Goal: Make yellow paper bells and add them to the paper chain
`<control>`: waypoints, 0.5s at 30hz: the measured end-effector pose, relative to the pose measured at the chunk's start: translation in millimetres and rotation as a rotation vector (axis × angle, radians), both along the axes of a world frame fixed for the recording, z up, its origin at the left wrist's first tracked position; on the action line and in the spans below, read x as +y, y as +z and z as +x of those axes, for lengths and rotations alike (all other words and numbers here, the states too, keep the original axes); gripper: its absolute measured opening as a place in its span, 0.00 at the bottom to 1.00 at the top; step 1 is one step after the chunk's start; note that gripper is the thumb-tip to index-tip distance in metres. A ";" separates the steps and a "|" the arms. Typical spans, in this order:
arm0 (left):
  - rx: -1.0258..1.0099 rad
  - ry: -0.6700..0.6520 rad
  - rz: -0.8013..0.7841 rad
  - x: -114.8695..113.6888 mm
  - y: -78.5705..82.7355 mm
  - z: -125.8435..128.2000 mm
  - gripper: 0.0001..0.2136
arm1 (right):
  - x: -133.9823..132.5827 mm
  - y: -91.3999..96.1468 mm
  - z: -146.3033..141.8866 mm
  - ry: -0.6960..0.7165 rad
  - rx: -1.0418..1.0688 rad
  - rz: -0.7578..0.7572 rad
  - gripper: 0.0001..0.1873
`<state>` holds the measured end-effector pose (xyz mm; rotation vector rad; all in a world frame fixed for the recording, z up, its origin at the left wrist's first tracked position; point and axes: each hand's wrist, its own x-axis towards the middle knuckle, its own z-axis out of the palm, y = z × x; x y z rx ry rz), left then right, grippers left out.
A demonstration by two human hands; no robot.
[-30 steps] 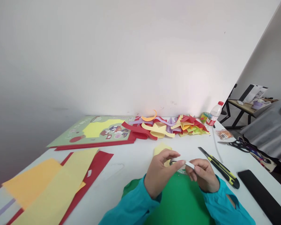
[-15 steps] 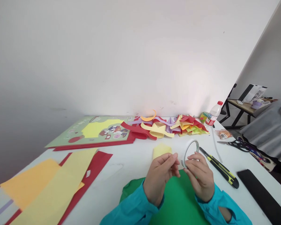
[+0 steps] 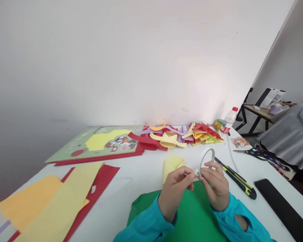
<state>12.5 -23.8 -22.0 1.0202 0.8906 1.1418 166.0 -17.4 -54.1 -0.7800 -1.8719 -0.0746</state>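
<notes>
My right hand [image 3: 214, 185] holds a white roll of tape [image 3: 206, 157] upright above a green paper sheet [image 3: 189, 218]. Fingers of my left hand [image 3: 175, 190] pinch the loose end of the tape next to the roll. Both hands hover over the far edge of the green sheet. A small folded pale yellow paper [image 3: 172, 164] lies on the white table [image 3: 138, 178] just beyond my left hand. Both arms wear teal sleeves.
A yellow-black utility knife [image 3: 238, 179] and a black ruler [image 3: 282, 208] lie to the right. Scissors [image 3: 252, 153], a water bottle [image 3: 227, 125] and a pile of cut coloured paper [image 3: 179, 136] lie at the back. Yellow, orange and red sheets [image 3: 53, 201] and a green booklet [image 3: 96, 144] lie left.
The tape roll went from lying flat between my hands to standing upright in my right hand. My left fingers closed on the tape's end.
</notes>
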 end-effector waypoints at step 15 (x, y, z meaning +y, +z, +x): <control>-0.031 0.046 0.090 -5.7 -14.3 13.8 0.13 | -0.9 -4.1 -4.3 0.204 0.427 -0.533 0.10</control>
